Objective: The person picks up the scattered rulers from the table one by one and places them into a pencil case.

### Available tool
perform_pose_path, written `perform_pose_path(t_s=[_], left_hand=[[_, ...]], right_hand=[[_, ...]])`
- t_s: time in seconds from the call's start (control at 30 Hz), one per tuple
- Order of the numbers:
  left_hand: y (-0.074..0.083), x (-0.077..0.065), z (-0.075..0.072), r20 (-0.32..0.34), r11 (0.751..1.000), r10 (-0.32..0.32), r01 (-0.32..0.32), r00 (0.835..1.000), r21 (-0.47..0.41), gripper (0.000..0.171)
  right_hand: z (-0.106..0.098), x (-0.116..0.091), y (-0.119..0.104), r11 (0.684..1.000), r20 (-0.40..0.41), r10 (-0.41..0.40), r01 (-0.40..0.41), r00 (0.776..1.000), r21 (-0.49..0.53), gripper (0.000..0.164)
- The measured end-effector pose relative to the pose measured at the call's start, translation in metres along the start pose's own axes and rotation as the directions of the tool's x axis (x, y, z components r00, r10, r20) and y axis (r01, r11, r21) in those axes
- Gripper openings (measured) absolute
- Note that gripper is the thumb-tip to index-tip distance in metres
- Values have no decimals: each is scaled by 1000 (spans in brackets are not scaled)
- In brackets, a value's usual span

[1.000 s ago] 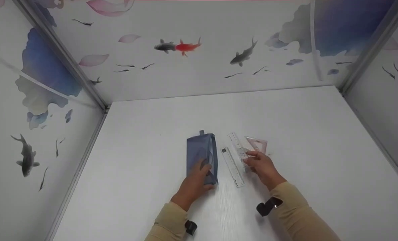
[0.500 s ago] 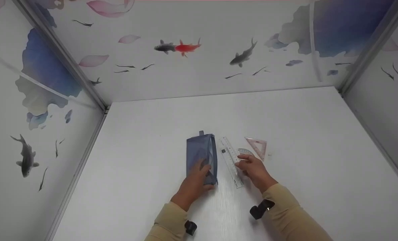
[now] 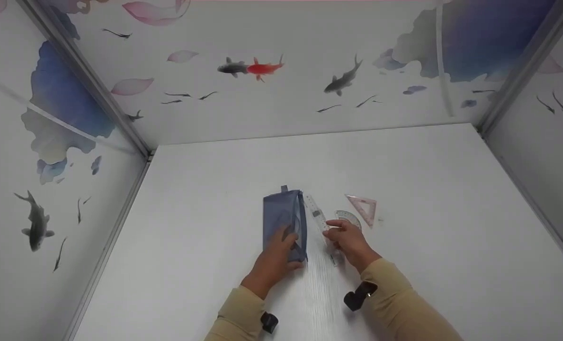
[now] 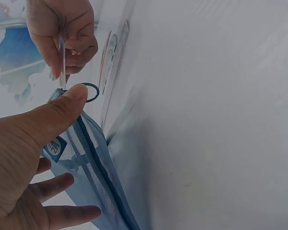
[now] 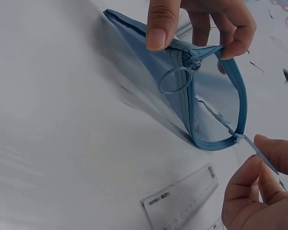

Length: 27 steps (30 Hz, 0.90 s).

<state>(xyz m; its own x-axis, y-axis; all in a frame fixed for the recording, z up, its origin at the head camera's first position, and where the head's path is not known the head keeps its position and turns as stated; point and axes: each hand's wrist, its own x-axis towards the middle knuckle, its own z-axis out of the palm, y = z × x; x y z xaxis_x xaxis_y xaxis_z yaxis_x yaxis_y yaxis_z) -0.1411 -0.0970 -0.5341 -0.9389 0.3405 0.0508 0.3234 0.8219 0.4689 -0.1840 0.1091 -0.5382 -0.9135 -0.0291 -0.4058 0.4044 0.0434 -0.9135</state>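
A blue bag (image 3: 277, 215) lies on the white counter (image 3: 191, 213), near the middle, and a person works at it with both hands. The left hand (image 3: 272, 259) grips the bag by its mouth, thumb on one side and fingers on the other, so the zip (image 5: 244, 103) gapes wide toward the right. The right hand (image 3: 352, 241), just right of the bag, pinches a clear held ruler (image 4: 63, 64) between thumb and fingers. Its tip is right at the mouth of the bag, but how far in it goes, if at all, is hard to tell.

A flat ruler (image 5: 182, 196), also clear, lies just right of the bag, under the right hand. A protractor (image 3: 350, 216) lies a bit farther right, partly hidden by that hand, and a pink triangle (image 3: 357, 202) is to its right.

The step in hand looks like putting the held ruler into the bag. The next move seems to call for the left hand to keep the mouth wide while the right hand slides the ruler in the long way. The bag looks thin and soft, so the tip could snag on it.
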Motion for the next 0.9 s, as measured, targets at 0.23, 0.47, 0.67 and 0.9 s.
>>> perform_pose_path(t_s=[0.23, 0.47, 0.67, 0.9], left_hand=[[1, 1, -1, 9, 1000, -3, 3, 1000, 2, 63], [1, 1, 0, 4, 1000, 7, -7, 1000, 3, 61], [0, 0, -1, -9, 999, 43, -43, 999, 10, 61], [0, 0, -2, -6, 999, 48, -48, 999, -5, 59]], right_hand=[[8, 1, -3, 1000, -5, 5, -5, 1000, 15, 39], [14, 2, -3, 1000, -4, -4, 4, 1000, 25, 39], [22, 4, -6, 999, -14, 14, -13, 1000, 31, 40], [29, 5, -8, 999, -25, 25, -25, 999, 33, 41]])
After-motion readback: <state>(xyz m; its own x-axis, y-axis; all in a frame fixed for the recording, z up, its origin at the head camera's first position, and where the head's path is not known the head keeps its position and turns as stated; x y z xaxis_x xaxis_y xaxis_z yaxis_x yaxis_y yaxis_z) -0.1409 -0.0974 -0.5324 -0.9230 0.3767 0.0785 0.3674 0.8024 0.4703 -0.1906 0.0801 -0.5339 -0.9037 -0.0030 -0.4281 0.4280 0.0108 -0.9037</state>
